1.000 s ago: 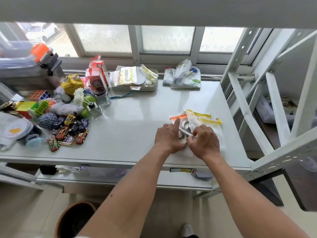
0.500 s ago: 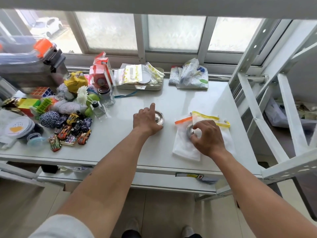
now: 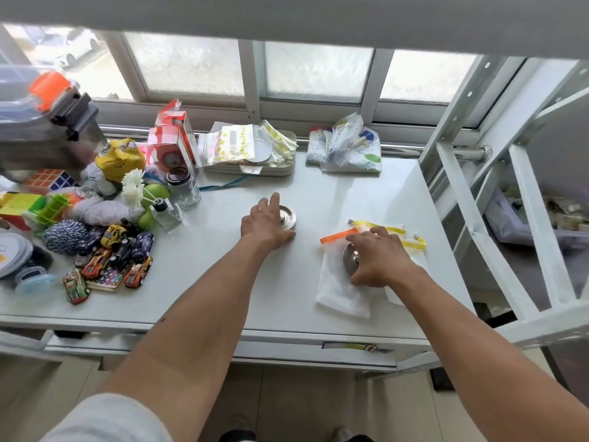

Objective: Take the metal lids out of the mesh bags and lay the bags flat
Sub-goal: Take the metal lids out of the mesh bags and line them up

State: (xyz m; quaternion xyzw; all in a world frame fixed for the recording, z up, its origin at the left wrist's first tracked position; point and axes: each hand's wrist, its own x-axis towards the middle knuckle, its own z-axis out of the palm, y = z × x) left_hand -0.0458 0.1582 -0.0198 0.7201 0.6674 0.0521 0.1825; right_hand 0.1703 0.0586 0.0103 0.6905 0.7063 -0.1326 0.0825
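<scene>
Clutter at far left of the white surface (image 3: 204, 282): toy cars (image 3: 118, 256), yarn balls, puzzle cubes, partly cut off by the frame edge. Glass jar (image 3: 184, 188) with dark lid stands just right of it. Left hand (image 3: 266, 226) lies palm-down, fingers spread over a round, shiny metal lid (image 3: 289, 217); most of the disc is hidden under the hand, only its right rim shows. Grip or mere touch: cannot tell. Right hand (image 3: 379, 258) curls its fingers round a second metal lid (image 3: 349, 257), which sits on a white mesh bag (image 3: 339, 291) with an orange zip strip; the bag is rumpled, not flat. A yellow-trimmed bag (image 3: 406, 242) lies beneath, largely covered by the hand, possibly more than one. Scene slightly motion-blurred.
</scene>
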